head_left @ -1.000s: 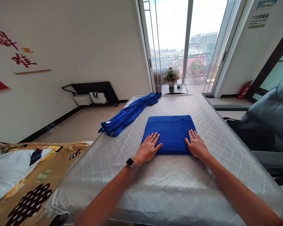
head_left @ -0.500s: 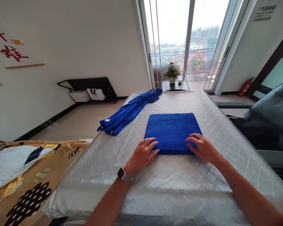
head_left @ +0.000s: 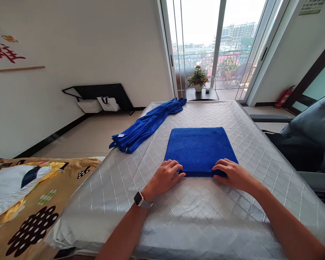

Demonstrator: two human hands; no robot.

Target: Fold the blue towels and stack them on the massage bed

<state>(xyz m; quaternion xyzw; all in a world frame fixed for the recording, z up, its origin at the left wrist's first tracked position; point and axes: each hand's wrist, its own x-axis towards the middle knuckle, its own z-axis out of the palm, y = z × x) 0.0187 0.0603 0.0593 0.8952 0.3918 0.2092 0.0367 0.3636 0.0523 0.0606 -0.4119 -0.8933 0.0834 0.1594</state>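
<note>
A blue towel (head_left: 197, 146), folded into a flat, neat rectangle, lies on the silver quilted cover in front of me. My left hand (head_left: 168, 175) grips its near left corner, fingers over the top and thumb along the front edge. At the near right corner my right hand (head_left: 229, 172) does the same, its thumb low against the folded edge. The towel still rests on the surface. Farther left, a second blue towel (head_left: 151, 124) lies bunched lengthwise along the cover's edge, with a small white label showing.
The silver quilted cover (head_left: 119, 202) spreads over the table-like surface. Left of it are a patterned brown blanket (head_left: 67, 195) and a white pillow (head_left: 8, 184). A dark chair (head_left: 311, 133) stands close on the right. A potted plant (head_left: 198, 81) sits on a small table by the glass door.
Both hands have settled lower onto the folded towel's near corners, their fingers and thumbs closing at its edge. The view has shifted slightly; the towels stay in place.
</note>
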